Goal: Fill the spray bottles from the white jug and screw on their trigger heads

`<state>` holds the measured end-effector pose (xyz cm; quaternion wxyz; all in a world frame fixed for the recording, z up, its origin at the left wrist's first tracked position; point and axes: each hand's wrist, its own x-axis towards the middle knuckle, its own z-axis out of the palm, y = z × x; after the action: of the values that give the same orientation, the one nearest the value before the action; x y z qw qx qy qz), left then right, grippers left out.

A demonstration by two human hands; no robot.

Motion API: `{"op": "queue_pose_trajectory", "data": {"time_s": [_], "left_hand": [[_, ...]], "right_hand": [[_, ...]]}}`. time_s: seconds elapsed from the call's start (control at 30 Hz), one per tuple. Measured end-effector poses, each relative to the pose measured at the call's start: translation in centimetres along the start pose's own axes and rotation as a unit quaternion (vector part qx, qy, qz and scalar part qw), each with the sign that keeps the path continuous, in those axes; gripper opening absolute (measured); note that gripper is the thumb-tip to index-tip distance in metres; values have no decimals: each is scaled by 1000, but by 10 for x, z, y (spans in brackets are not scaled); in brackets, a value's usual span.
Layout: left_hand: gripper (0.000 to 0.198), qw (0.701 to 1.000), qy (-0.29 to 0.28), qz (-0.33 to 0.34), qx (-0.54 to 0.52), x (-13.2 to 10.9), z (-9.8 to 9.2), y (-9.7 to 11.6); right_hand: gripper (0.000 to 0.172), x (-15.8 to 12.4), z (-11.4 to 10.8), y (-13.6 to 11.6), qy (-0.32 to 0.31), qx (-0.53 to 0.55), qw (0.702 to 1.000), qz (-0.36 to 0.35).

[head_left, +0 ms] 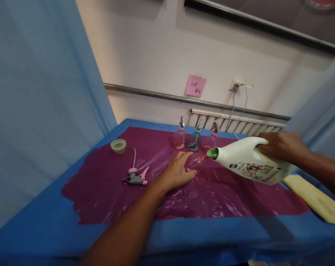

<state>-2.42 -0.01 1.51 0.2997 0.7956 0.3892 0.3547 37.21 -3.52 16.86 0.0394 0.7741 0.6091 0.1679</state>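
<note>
My right hand [281, 146] grips the handle of a white jug [250, 164] with a green spout, tipped over so the spout meets the neck of a small clear pink bottle [196, 160]. My left hand [177, 171] wraps round that bottle and steadies it on the purple plastic sheet [101, 184]. A loose pink and grey spray head [135, 178] with its tube lies on the sheet to the left of my left hand. A pale green cap [118, 145] stands farther left.
Three small spray bottles [195, 137] stand in a row at the back of the blue-covered table [59, 229]. A folded yellow cloth [317, 199] lies at the right edge. Blue curtains hang on both sides; a wall rail, radiator and pink note are behind.
</note>
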Motion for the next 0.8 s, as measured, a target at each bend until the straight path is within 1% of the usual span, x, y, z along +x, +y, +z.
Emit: {"op": "queue_pose_trajectory", "data": {"time_s": [0.13, 0.37, 0.6, 0.8], "left_hand": [[75, 1000, -3, 0, -3, 0, 0, 0], [77, 1000, -5, 8, -2, 0, -1, 1], [77, 1000, -12, -3, 2, -1, -2, 5], [78, 1000, -13, 2, -2, -1, 0, 1]], "right_hand": [[42, 1, -7, -1, 0, 2, 1000, -13], [41, 4, -10, 1, -14, -4, 1000, -14], [39, 6, -8, 6, 18, -10, 999, -43], [33, 9, -7, 9, 33, -28, 997, -61]]}}
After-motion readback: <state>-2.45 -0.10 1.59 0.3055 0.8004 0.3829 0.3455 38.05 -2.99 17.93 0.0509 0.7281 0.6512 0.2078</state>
